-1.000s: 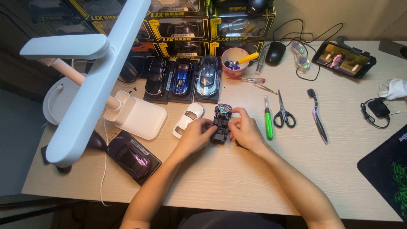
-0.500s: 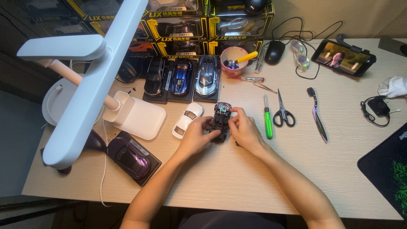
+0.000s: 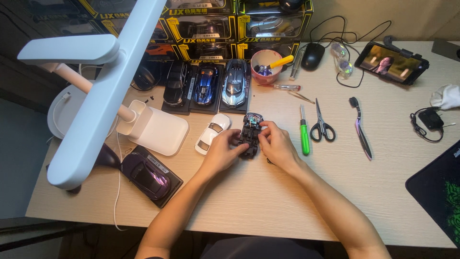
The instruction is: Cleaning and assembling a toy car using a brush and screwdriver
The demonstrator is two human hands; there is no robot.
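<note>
- Two hands meet at the middle of the desk [image 3: 268,211]: the left hand [image 3: 221,149] and the right hand [image 3: 278,146] both hold a small black model car chassis [image 3: 250,134], fingers closed around its two sides.
- The chassis lies lengthwise, its front end pointing to 12 o'clock; it seems to rest on the desk or just above it, I cannot tell which.
- At 9 o'clock from the chassis, just beside the left hand, lies a white car body [image 3: 212,133].
- At 12 o'clock from the hands stand three model cars on dark bases: a black car [image 3: 175,88], a blue car [image 3: 205,85] and a silver car [image 3: 235,87].
- At 1 o'clock stands a pink cup [image 3: 265,68] with a yellow-handled tool inside.
- At 3 o'clock from the right hand lie a green screwdriver [image 3: 304,132], then scissors [image 3: 321,124], then a dark-handled knife [image 3: 360,129] further out.
- At 8 o'clock from the left hand, well apart, rests a purple car [image 3: 146,172] on a dark base.
- A white desk lamp [image 3: 96,105] covers the left part of the view.
- At 2 o'clock, far back, a phone [image 3: 390,61] leans with its screen lit.
</note>
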